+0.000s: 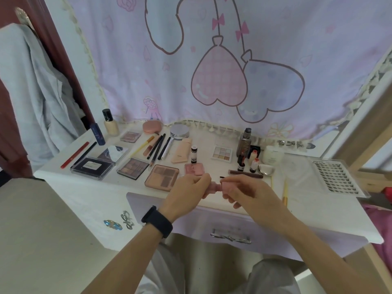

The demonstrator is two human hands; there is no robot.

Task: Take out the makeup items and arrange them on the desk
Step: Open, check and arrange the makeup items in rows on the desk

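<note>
A small pink makeup item, gripped between the left hand and right hand, sits over the front edge of the white desk, where palettes and pencils lie flat.

Bare forearms, black band on left wrist, light grey trousers, no sleeves visible

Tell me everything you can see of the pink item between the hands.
The pink item is small, glossy and plastic-looking, seemingly in two joined pieces. The left hand grips one end, the right hand the other. It is held roughly level above the front edge of the desk; fingers hide most of it.
</note>
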